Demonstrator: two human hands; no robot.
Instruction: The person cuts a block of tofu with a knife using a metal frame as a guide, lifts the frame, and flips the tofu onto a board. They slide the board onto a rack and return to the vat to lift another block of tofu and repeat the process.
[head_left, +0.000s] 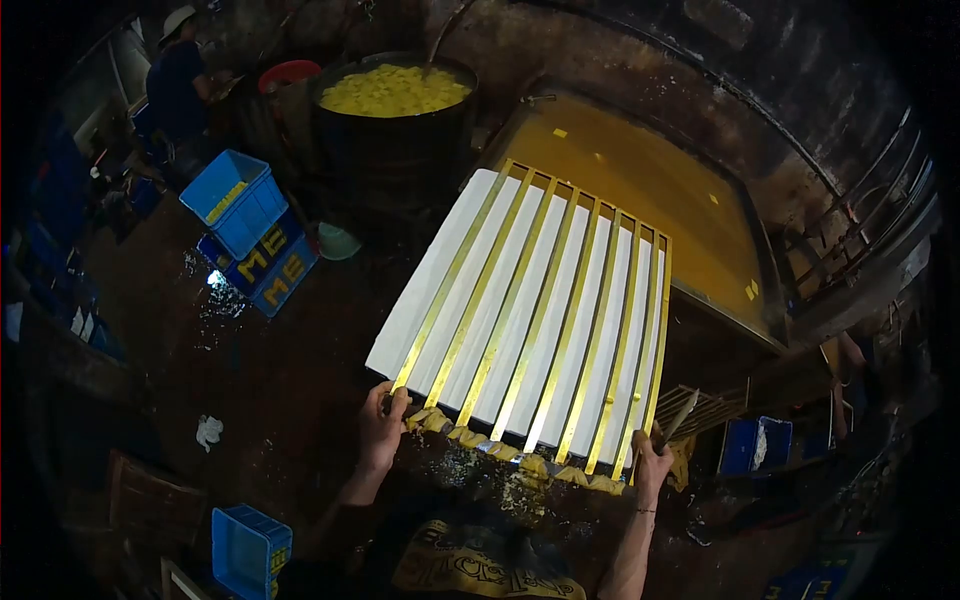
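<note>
The person's left hand (380, 425) is clamped on the near left corner of a flat white rectangular panel (425, 280) overlaid by a yellow slatted frame (503, 412); the right hand (652, 460) is closed at the near right corner. Crumpled yellowish cloth (540, 470) runs along the near edge, between the hands. The panel slopes away in front of the body, its far end overlapping a broad shallow tank (640, 180) of amber-brown liquid; whether they touch, I cannot tell. Stacked blue plastic crates (240, 205) stand left, before a dark round vat (395, 130) full of yellow pieces.
</note>
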